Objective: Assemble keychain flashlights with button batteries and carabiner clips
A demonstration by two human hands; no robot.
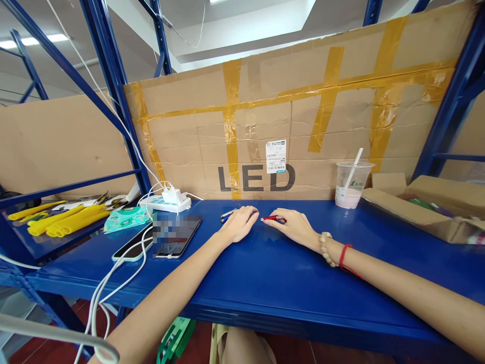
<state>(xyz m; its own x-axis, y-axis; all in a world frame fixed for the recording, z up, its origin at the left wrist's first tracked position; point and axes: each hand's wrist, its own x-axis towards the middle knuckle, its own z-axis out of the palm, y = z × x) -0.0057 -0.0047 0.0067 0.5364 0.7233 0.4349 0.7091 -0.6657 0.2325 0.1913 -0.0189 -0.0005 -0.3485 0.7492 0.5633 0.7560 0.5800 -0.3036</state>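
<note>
Right hand (294,226) pinched slim, cylindrical red pen (273,218) between fingertips (270,223); slackening risked dropping it. Left hand (241,223) curled loosely, hold indeterminable.

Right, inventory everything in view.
red pen: 1, red, centre
blue pens: apparently 2, blue, centre
phone: 1, dark, left
tablet: 1, black, beside phone
power strip: 1, white, back left
cables: several, white, left
packet: 1, teal, left
tools: several, yellow-handled, left
cup with straw: 1, clear, right
box: 1, brown, right
cardboard panels: several, brown, behind
label: 1, white, behind
table: 1, blue, centre
frames: several, blue, sides
object: 1, green, below
wristbands: 2, beige, red, right wrist
left hand: 1, bare, by blue pens
right hand: 1, bare, holding red pen
</note>
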